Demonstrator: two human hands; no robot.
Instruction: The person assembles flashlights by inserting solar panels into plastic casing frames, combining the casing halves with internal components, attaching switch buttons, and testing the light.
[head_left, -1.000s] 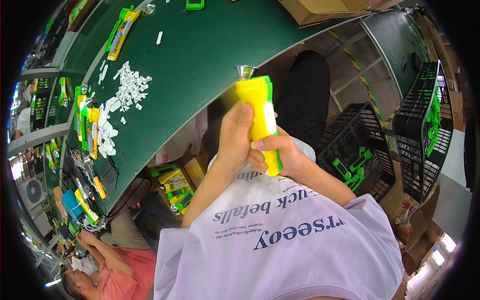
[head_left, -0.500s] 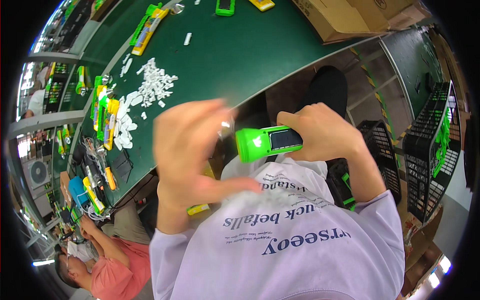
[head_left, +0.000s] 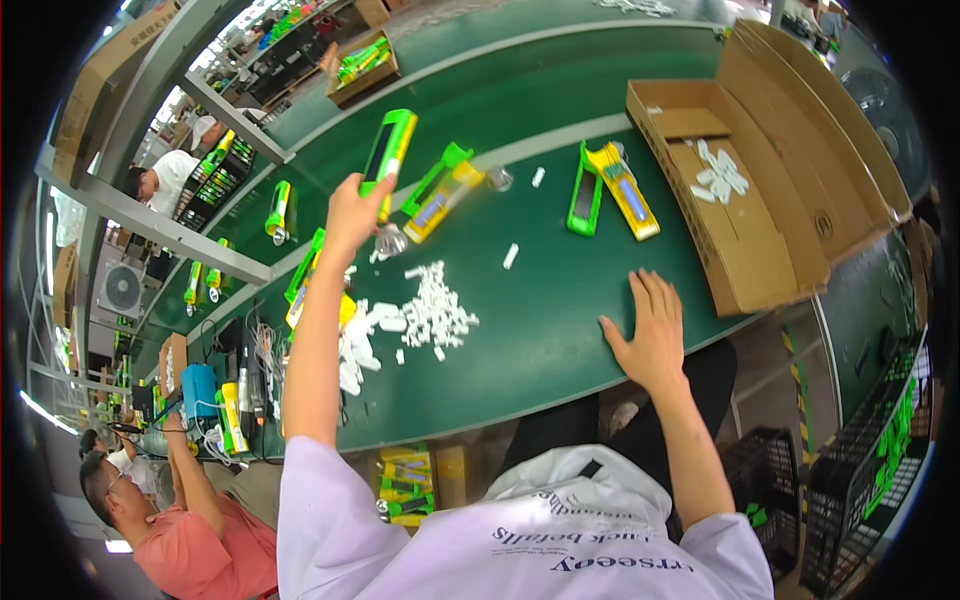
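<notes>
At the far left of the green table, my left hand (head_left: 354, 212) is wrapped round a green and yellow flashlight (head_left: 392, 143), holding it raised. A clear lamp part (head_left: 390, 242) shows just below the hand; whether it joins the flashlight I cannot tell. Beside it lies an opened flashlight (head_left: 443, 195) with its green and yellow halves apart. My right hand (head_left: 652, 330) is spread, fingers apart, at the table's near edge and holds nothing. Beyond it lie a green casing half (head_left: 585, 196) and a yellow half (head_left: 628, 192) with a pale cell in it.
Small white pieces (head_left: 436, 312) lie heaped mid-left, with larger white pieces (head_left: 358, 350) beside them. An open cardboard box (head_left: 745, 275) with white strips stands at right. A metal frame post (head_left: 185, 235) crosses the left. A person in a pink shirt (head_left: 205, 545) sits lower left; black crates (head_left: 850, 520) stand lower right.
The view has tipped up toward the table. My right hand has let go of the green flashlight and moved to the table edge. My left hand has reached far left and now holds a flashlight.
</notes>
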